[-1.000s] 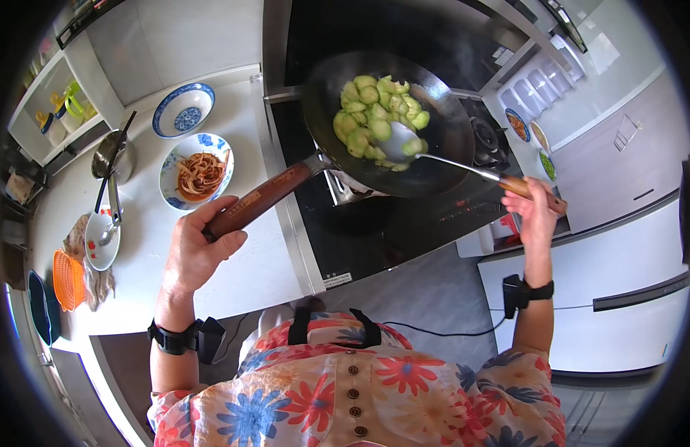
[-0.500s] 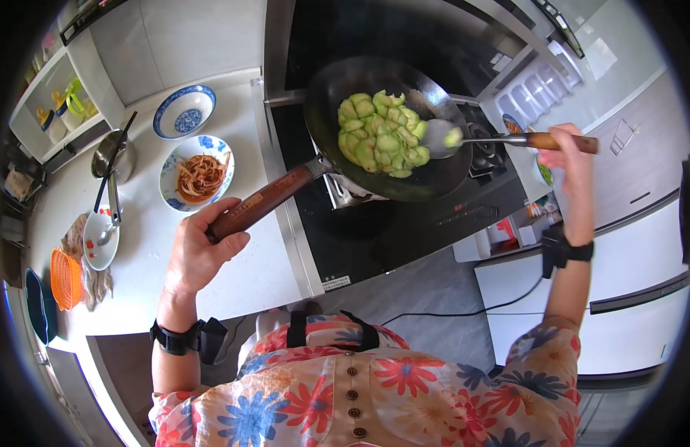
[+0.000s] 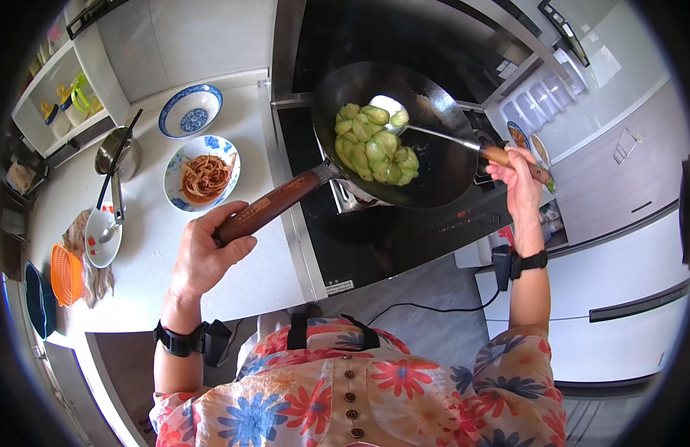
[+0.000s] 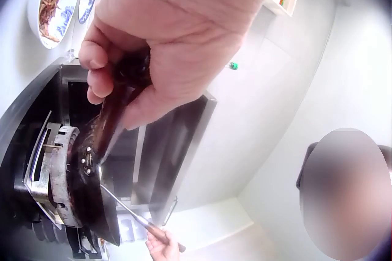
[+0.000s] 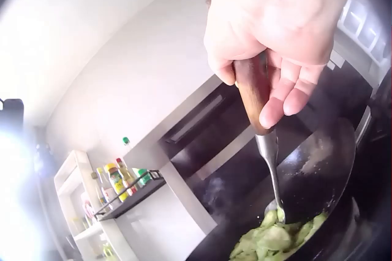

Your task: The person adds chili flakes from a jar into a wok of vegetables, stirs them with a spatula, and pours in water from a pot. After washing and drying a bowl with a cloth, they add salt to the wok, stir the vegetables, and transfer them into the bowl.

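In the head view a dark wok (image 3: 442, 175) sits on the stove, green vegetable slices (image 3: 371, 153) heaped on its left side. My left hand (image 3: 203, 253) grips the wok's wooden handle (image 3: 274, 205); the left wrist view shows the fingers wrapped round that handle (image 4: 113, 111). My right hand (image 3: 520, 190) holds the wooden handle of a metal spatula (image 3: 442, 136). Its blade (image 3: 387, 106) lies at the far edge of the heap with a slice on it. In the right wrist view the thumb and fingers of my right hand (image 5: 275, 34) close round the spatula handle (image 5: 251, 93).
Left of the stove, a bowl of shredded food (image 3: 203, 177) and a blue-rimmed bowl (image 3: 190, 112) stand on the counter (image 3: 240, 290). Farther left are a small pot (image 3: 125, 156) with chopsticks, a small white bowl (image 3: 99, 249) and an orange basket (image 3: 65, 276). Small dishes (image 3: 540, 149) stand right of the stove.
The spatula went right to the wok's side, then back left to the far edge of the heap. The slices now lie more to the left. My left hand keeps its grip.
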Tool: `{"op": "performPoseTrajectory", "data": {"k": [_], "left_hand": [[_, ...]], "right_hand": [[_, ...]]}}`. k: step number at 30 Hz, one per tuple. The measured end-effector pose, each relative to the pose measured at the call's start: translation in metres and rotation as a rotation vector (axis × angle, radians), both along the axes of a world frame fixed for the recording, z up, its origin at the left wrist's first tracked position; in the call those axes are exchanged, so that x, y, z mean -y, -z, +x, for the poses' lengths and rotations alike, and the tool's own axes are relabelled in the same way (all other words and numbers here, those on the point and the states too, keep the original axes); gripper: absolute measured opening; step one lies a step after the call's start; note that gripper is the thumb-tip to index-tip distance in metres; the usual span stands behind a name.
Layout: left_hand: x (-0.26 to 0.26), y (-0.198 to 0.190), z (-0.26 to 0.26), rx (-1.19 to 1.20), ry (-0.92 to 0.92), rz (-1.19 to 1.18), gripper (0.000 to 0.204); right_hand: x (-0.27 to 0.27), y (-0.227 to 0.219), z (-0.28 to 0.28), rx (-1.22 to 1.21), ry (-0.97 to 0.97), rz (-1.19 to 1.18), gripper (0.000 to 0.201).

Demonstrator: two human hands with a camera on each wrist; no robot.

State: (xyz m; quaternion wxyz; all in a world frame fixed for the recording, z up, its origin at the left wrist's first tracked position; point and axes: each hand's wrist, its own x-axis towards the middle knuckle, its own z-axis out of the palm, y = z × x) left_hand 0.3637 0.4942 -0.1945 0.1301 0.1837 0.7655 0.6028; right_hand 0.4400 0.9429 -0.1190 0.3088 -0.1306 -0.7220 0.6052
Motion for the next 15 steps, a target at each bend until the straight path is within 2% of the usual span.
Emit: {"op": "performPoseTrajectory", "data": {"k": [4, 7, 10, 12, 15], "left_hand": [[0.000, -0.007, 0.000, 0.062, 0.004, -0.039, 0.043], [-0.001, -0.006, 0.001, 0.074, -0.008, 0.000, 0.043], [0.001, -0.005, 0.000, 0.053, 0.001, -0.046, 0.043], [-0.001, 0.003, 0.000, 0.037, -0.014, 0.029, 0.049], [-0.002, -0.004, 0.000, 0.031, -0.012, -0.014, 0.050]], "right_hand": [[0.001, -0.022, 0.030, -0.060, 0.006, -0.044, 0.022], [0.001, -0.029, 0.063, 0.018, 0.029, -0.057, 0.023], [0.006, 0.016, 0.076, 0.106, 0.176, -0.207, 0.028], [0.011, 0.044, 0.060, 0.123, 0.231, -0.267, 0.029], [-0.001, 0.042, 0.042, 0.121, 0.225, -0.307, 0.030]]}}
